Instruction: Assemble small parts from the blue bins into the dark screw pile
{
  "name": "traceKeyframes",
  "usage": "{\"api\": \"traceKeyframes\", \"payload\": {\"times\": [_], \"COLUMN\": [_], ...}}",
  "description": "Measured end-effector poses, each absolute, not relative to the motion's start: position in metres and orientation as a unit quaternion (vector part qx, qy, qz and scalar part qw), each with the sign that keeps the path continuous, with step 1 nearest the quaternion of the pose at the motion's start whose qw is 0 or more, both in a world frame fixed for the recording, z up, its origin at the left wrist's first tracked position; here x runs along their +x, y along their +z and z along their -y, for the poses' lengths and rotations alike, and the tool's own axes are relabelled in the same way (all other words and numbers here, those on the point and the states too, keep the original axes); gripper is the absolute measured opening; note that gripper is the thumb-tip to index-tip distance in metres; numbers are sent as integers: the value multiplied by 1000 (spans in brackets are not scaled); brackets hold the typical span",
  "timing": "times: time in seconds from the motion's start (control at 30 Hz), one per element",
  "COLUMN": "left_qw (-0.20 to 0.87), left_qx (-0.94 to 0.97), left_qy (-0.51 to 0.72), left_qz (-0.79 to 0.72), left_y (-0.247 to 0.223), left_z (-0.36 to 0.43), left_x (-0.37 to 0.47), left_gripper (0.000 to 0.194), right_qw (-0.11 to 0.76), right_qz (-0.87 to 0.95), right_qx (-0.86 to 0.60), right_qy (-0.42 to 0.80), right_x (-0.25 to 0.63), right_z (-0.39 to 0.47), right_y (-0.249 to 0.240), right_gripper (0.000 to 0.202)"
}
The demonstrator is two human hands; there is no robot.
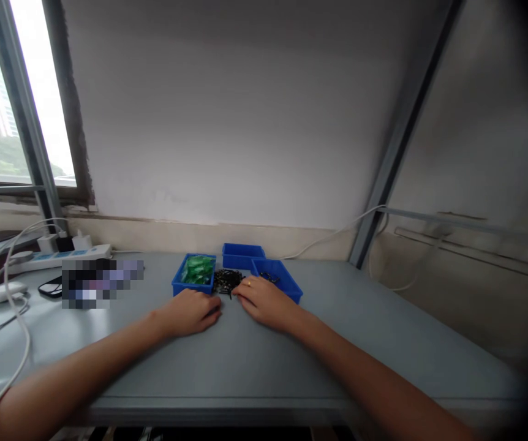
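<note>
At the far left of the frame a white power strip [73, 254] lies along the back of the grey table [255, 361], with white cables [13, 306] looping down toward the lower left corner and a dark phone [51, 286] just beside a blurred patch. Moving toward the centre, a blue tray of green pieces [194, 274] sits just above the left hand [193, 311], which rests palm down on the table, fingers loosely curled and holding nothing that can be seen. Between the two hands, slightly above them, lies a pile of small black parts [227, 280] — loose on the tabletop, not in any tray. The right hand [264, 301], wearing a ring, lies flat with its fingertips touching the edge of that pile; nothing is gripped. Behind the pile stands an empty-looking blue tray [242, 255], and at the right a third blue tray [277, 278] holds only a few dark bits. Judging by that, the sorting looks barely begun — most parts remain in the heap.
</note>
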State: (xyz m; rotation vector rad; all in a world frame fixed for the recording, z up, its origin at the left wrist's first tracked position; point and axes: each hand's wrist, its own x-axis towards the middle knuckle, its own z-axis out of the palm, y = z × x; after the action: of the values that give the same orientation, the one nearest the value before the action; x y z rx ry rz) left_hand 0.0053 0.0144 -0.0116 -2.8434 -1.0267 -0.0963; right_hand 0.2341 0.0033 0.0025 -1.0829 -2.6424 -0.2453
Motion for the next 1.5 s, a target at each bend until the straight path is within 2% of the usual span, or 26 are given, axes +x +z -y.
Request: {"api": "traceKeyframes", "payload": {"times": [0.1, 0.27, 0.43, 0.97, 1.2, 1.5], "left_qw": [69, 68, 64, 65, 64, 75], "left_qx": [-930, -929, -927, -912, -913, -915], "left_qy": [-24, -32, -49, -30, -27, -27], "left_qz": [360, 362, 367, 403, 403, 396], "left_y": [-14, -17, -18, -18, -16, -18], "left_z": [-15, -16, -16, -15, -13, -16], "left_x": [5, 4, 4, 7, 8, 6], "left_gripper": [20, 21, 21, 28, 28, 27], "right_qw": [161, 117, 152, 139, 147, 143], "right_qz": [926, 923, 913, 905, 894, 904], "right_qx": [-336, -364, -376, -400, -423, -401], "right_qy": [-54, -47, -49, -36, -18, -34], "right_x": [227, 219, 212, 208, 208, 209], "right_z": [0, -3, -9, -18, -17, -20], "right_y": [-3, -22, -33, -29, -30, -31], "right_gripper": [27, 31, 33, 31, 43, 30]}}
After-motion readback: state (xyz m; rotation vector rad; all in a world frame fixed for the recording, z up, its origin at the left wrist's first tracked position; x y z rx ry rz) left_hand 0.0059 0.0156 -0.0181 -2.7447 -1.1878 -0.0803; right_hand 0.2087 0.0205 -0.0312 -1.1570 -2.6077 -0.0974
